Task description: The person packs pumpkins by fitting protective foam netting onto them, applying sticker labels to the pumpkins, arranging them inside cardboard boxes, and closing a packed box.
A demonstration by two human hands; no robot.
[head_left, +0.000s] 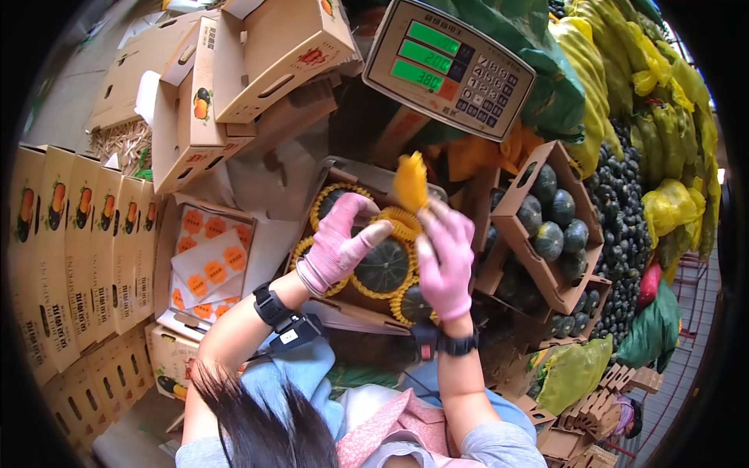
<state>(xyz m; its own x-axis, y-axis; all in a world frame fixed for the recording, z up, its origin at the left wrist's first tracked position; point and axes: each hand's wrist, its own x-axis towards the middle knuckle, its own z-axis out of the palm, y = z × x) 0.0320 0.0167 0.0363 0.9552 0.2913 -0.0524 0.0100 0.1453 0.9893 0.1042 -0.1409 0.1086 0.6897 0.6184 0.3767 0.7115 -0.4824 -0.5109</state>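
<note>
Several dark green squashes in yellow foam nets sit in a cardboard box on the scale. My left hand, in a pink glove, reaches over the box from the left. Its thumb and fingertips close on the edge of a bunched yellow foam net above the middle squash. From the right comes my right hand, gloved in pink too. Its fingers pinch the yellow netting, and a loose end sticks up beyond them. My fingers partly hide the netting and the squash beneath.
A scale display stands behind the box. Orange stickers lie in a tray at left, near stacked cartons. Open boxes rise behind them. At right are a tilted carton of squashes, a squash pile and yellow net sacks.
</note>
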